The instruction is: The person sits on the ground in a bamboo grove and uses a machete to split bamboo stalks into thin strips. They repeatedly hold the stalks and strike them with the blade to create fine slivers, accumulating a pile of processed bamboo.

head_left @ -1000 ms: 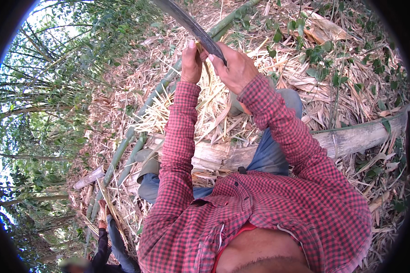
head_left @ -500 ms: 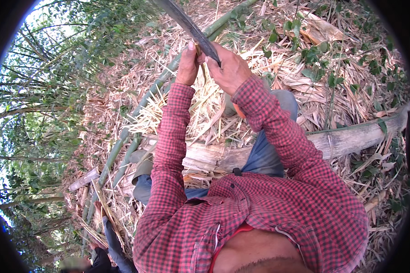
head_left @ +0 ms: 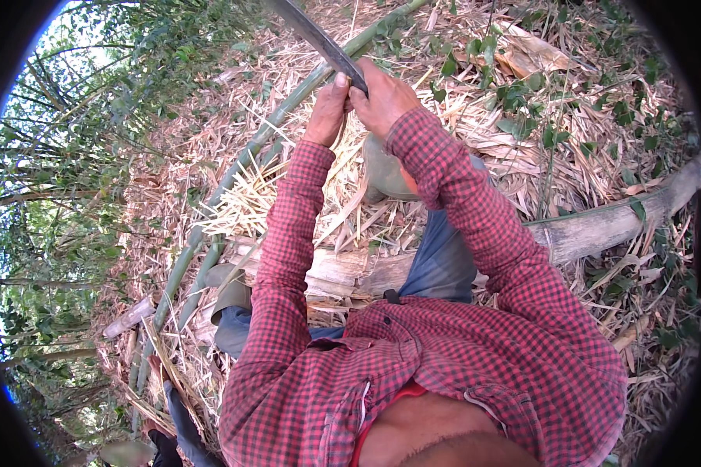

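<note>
My right hand (head_left: 385, 100) is closed around the grip end of a machete (head_left: 319, 40); its long dark blade runs up and left, out of view at the top. My left hand (head_left: 329, 111) is beside it, fingers closed and thumb raised against the blade. A thin bamboo strip (head_left: 341, 131) shows just below the left fingers; most of it is hidden by the hands. Below and left of the hands lies a heap of pale split strips (head_left: 245, 201).
Green bamboo poles (head_left: 237, 167) run diagonally past my left side. A thick dry bamboo trunk (head_left: 600, 232) curves across in front of my body. Dry leaves cover the ground, with green vines (head_left: 522, 97) at upper right. Another person's leg (head_left: 181, 412) shows at lower left.
The blade and the right hand have shifted slightly left and up, and the hands are closer together. My right knee has moved a little, showing more of the boot.
</note>
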The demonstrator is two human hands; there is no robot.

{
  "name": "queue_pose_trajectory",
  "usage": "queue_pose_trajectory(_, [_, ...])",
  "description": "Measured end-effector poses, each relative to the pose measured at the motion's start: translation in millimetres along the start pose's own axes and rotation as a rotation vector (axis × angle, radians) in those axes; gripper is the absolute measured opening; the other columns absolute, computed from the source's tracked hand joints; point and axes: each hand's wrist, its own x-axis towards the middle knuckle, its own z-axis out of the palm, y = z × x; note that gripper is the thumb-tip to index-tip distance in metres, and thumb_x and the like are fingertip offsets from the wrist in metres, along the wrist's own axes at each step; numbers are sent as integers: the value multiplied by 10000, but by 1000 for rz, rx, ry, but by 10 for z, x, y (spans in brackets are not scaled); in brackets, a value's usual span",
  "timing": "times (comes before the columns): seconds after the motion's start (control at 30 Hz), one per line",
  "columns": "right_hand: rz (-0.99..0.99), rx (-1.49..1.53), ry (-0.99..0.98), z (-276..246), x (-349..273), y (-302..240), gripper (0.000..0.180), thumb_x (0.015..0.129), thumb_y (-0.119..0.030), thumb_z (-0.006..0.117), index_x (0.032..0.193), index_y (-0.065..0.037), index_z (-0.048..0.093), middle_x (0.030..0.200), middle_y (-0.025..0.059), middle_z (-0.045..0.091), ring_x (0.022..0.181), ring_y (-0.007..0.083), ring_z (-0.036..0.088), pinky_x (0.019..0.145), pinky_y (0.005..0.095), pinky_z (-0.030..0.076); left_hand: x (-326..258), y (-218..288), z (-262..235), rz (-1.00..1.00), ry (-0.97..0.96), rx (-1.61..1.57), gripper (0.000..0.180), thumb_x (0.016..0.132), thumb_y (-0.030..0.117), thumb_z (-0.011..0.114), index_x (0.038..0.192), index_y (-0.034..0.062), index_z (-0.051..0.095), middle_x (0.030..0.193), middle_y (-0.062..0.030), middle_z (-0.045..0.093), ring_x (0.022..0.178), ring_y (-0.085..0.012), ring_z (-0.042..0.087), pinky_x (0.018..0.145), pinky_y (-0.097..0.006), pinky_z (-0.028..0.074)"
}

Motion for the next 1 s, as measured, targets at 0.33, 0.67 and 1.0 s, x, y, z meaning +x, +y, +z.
queue_pose_trajectory(0.33, [-118,-359,-22,-188,315,81,294,791,-241,537,938,1,457,747,215,586,738,366,597,689,443,460,377,1,-167,41,-73,153,538,900,498,379,976,-5,553,845,-36,562,778,-125,488,724,-253,387])
queue_pose_trajectory(0.67, [-34,49,117,86,486,371,268,790,-233,520,939,-9,508,792,194,597,749,324,604,708,403,466,301,161,28,324,359,489,302,833,307,607,900,24,526,797,-25,562,743,-94,521,649,-238,431])
queue_pose_trajectory(1.0, [11,379,-41,136,500,390,285,784,-238,520,942,-1,508,630,162,591,599,276,618,644,377,488,301,644,37,562,135,738,106,766,68,645,820,-11,600,766,-68,571,681,-130,581,611,-241,507])
